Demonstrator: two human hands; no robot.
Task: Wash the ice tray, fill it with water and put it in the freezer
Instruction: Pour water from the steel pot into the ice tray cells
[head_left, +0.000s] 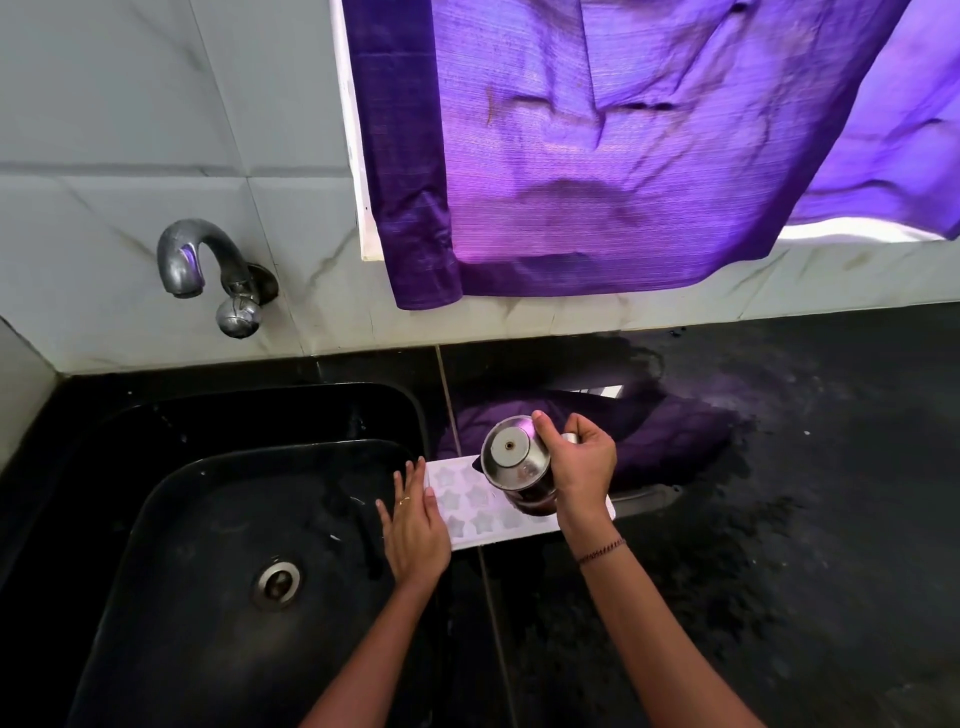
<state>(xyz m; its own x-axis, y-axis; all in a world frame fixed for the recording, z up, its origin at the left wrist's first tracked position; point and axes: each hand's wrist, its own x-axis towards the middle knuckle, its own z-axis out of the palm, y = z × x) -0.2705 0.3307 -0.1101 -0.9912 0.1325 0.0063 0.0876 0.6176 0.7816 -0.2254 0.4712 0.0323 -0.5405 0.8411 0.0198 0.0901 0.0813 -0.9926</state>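
We see a home kitchen: a black moulded sink (156, 519) set in a dark stone worktop (805, 519), a metal wall tap (208, 265), pale marbled tiles (130, 130), a purple window curtain (623, 156).

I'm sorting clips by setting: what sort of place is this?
Probably a home kitchen: a black sink set in a dark counter, a wall tap on tiles, and a star-mould ice tray under a tipped steel pot.

Dim scene — purple daylight through curtain (597, 156), wide-angle bending edges.
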